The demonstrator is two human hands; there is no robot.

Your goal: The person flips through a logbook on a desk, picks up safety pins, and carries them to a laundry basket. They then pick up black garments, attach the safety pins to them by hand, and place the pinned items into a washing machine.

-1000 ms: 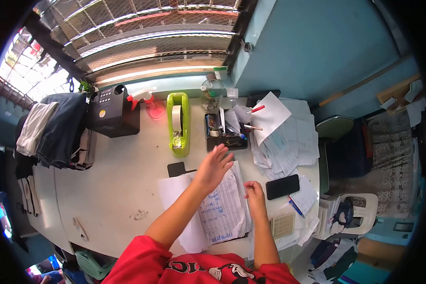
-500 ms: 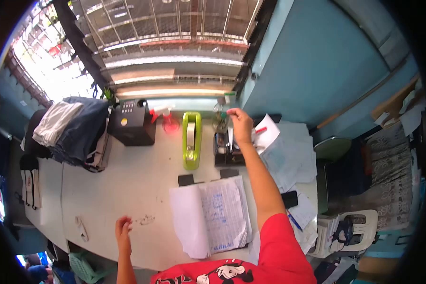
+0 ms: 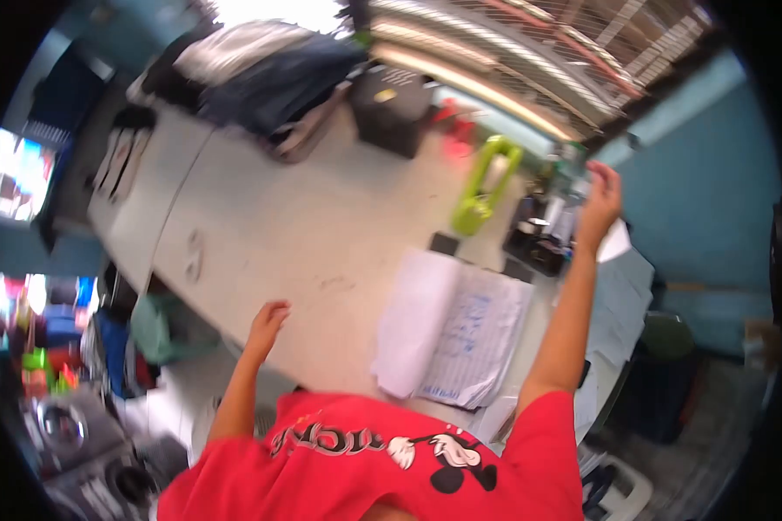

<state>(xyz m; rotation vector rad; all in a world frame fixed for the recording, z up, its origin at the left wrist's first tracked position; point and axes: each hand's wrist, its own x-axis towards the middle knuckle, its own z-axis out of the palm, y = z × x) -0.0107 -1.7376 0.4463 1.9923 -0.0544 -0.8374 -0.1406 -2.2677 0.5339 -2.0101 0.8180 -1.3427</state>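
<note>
My right hand [image 3: 601,207] is raised over the back right of the table, beside a black desk organizer [image 3: 539,233]. Its fingers are partly bent and blurred, so whether it holds anything cannot be made out. My left hand [image 3: 270,326] hovers over the front edge of the white table [image 3: 261,252], fingers apart and nothing in them. Between the hands lies an open notebook [image 3: 473,334] with blue handwriting, its left page blank. A green tape dispenser [image 3: 487,187] stands behind it.
Folded clothes [image 3: 278,82] are piled at the back left, next to a black box [image 3: 393,108] and a red spray bottle [image 3: 458,128]. Loose papers [image 3: 621,300] cover the right side. A green chair [image 3: 169,328] stands at the table's front left.
The view has turned and swung left, showing more of the room there. My right hand stays near the organizer, its fingers now looser. My left hand remains raised near the table's front edge.
</note>
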